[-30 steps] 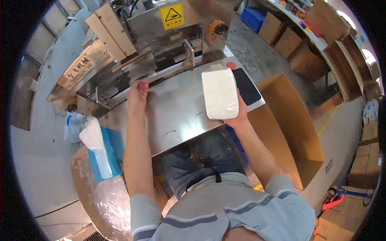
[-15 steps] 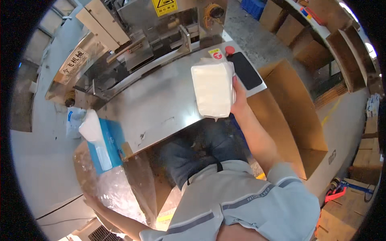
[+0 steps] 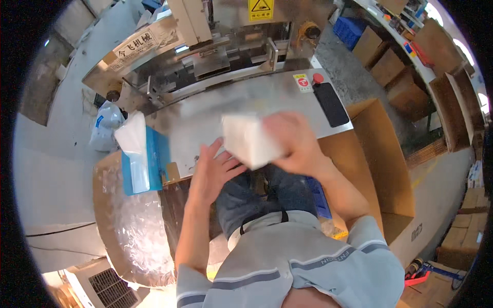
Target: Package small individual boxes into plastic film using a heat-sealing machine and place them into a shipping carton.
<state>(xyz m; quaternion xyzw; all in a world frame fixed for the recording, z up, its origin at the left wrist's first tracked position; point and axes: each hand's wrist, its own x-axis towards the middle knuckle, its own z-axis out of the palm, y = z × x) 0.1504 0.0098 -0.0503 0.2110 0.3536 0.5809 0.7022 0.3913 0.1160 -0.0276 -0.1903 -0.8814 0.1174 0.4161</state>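
Note:
A white block-shaped pack [image 3: 249,141], which looks like folded paper towels or tissues, is blurred by motion above the front edge of a metal table. My right hand [image 3: 295,138] grips it from the right side, with its fingers smeared. My left hand [image 3: 210,172] is open at the pack's lower left, fingers spread; I cannot tell whether they touch it. To the left, a blue box [image 3: 156,149] has a white sheet or plastic film [image 3: 132,133] hanging over it, at the table's left corner.
The metal table [image 3: 190,126] fronts a machine [image 3: 210,61]. A red button [image 3: 318,78] and black panel [image 3: 331,105] are at its right end. An open cardboard box [image 3: 382,154] stands on the right. On the left is a carton lined with clear plastic [image 3: 138,231].
The pack has moved left and toward me in my right hand and is now tilted. My left hand has come up from the plastic-lined carton to the pack. The view has shifted.

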